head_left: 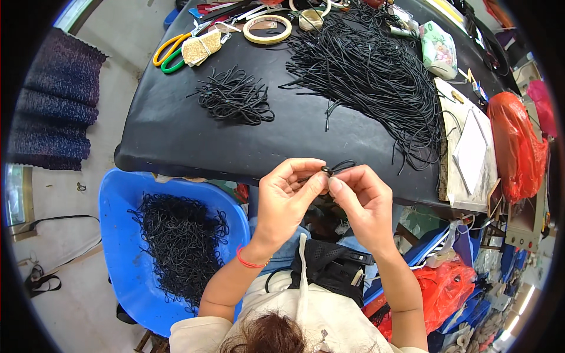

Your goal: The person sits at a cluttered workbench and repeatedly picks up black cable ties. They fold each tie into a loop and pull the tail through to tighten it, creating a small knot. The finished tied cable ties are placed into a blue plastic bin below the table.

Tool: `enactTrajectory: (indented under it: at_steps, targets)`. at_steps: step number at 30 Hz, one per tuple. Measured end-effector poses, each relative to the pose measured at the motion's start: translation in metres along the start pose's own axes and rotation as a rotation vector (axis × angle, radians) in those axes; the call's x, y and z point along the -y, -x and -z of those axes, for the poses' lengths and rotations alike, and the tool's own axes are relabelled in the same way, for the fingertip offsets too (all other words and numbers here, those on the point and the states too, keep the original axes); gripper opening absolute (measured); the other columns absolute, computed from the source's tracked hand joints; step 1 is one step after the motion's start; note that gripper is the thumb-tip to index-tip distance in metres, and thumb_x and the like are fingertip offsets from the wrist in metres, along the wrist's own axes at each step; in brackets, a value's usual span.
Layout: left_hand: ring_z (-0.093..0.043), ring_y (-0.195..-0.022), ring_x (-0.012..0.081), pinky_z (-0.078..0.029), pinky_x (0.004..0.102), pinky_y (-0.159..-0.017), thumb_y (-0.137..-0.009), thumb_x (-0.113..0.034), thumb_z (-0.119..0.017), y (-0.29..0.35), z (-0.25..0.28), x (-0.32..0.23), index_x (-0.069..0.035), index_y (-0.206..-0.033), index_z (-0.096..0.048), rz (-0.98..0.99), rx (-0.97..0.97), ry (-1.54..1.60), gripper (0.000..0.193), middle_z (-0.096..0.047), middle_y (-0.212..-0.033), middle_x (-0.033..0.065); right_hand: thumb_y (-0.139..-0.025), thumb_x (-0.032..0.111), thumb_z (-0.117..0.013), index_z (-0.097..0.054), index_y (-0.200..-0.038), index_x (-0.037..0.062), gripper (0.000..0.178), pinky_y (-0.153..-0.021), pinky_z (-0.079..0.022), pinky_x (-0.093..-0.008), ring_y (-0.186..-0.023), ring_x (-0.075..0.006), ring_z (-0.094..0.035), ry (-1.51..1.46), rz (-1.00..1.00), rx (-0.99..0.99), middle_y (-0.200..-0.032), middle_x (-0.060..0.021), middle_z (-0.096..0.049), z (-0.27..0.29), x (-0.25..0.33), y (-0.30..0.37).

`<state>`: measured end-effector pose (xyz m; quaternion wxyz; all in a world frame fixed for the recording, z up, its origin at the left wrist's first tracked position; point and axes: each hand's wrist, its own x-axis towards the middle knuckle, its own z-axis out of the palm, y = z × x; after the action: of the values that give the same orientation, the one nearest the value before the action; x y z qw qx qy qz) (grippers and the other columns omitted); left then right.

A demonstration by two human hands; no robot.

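Both hands meet at the table's near edge over a small looped black cord (343,165). My left hand (291,191) pinches it between thumb and index finger, beside a small dark knot or bead. The thumb and fingers of my right hand (364,199) close on the same cord from the other side; the fingertips nearly touch. Beyond them, a large spread of straight black cords (371,70) covers the right part of the table. A smaller heap of looped black cords (234,97) lies to the left.
At the left stands a blue tub (120,247) holding many looped black cords (179,247). On the black table (176,138) are orange-and-green-handled scissors (170,53), a tape roll (267,29) and a tissue pack (438,50). Red plastic bags (515,147) hang at the right.
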<state>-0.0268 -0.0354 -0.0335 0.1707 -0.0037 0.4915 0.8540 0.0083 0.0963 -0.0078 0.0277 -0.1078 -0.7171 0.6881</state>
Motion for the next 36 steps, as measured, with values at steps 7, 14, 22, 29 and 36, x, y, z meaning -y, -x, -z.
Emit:
enactTrajectory:
  at_steps: [7, 14, 22, 29, 36]
  targets:
    - [-0.061, -0.085, 0.0127, -0.051, 0.0249, -0.076, -0.083, 0.002, -0.06, 0.006, -0.001, 0.001, 0.004, -0.097, -0.059, -0.049, 0.058, -0.088, 0.014, -0.063, -0.092, 0.0102, -0.082, 0.015, -0.066, -0.059, -0.084, -0.0009, 0.018, -0.054, -0.041, -0.0177, -0.062, -0.0034, -0.05, 0.072, 0.035, -0.095, -0.071, 0.0006, -0.057, -0.002, -0.006, -0.009]
    - [-0.064, -0.07, 0.0132, -0.051, 0.0261, -0.065, -0.079, -0.009, -0.066, 0.002, 0.006, -0.015, 0.003, -0.093, -0.064, -0.029, 0.216, -0.6, 0.018, -0.067, -0.081, 0.0118, -0.083, 0.017, -0.065, -0.064, -0.092, 0.0001, 0.019, -0.062, -0.043, -0.0206, -0.066, -0.0057, -0.051, -0.099, -0.142, 0.039, -0.071, 0.0004, -0.058, 0.007, -0.005, -0.013]
    - [-0.058, -0.068, 0.0071, -0.049, 0.0238, -0.062, -0.079, -0.009, -0.066, 0.004, 0.007, -0.008, 0.004, -0.094, -0.063, 0.078, 0.257, -0.464, 0.02, -0.066, -0.078, 0.008, -0.087, 0.022, -0.062, -0.058, -0.08, 0.0034, 0.02, -0.056, -0.036, -0.0175, -0.061, -0.0011, -0.045, -0.319, -0.217, -0.13, -0.068, 0.0035, -0.055, 0.001, -0.008, -0.012]
    - [-0.057, -0.072, 0.0054, -0.048, 0.022, -0.064, -0.081, -0.012, -0.065, 0.002, 0.01, -0.009, 0.006, -0.091, -0.062, 0.208, 0.261, -0.35, 0.02, -0.065, -0.08, 0.006, -0.087, 0.023, -0.061, -0.058, -0.08, 0.0025, 0.022, -0.057, -0.038, -0.018, -0.063, -0.0022, -0.047, -0.117, -0.268, 0.06, -0.07, 0.002, -0.056, 0.008, -0.003, -0.006]
    - [-0.054, -0.074, 0.0039, -0.045, 0.0193, -0.064, -0.083, -0.008, -0.064, 0.002, 0.014, -0.015, 0.003, -0.093, -0.061, 0.304, 0.308, -0.424, 0.015, -0.061, -0.082, 0.0017, -0.088, 0.02, -0.06, -0.057, -0.081, 0.003, 0.019, -0.054, -0.035, -0.0174, -0.061, -0.0017, -0.044, -0.215, -0.305, 0.115, -0.068, 0.0034, -0.055, 0.01, -0.004, -0.008]
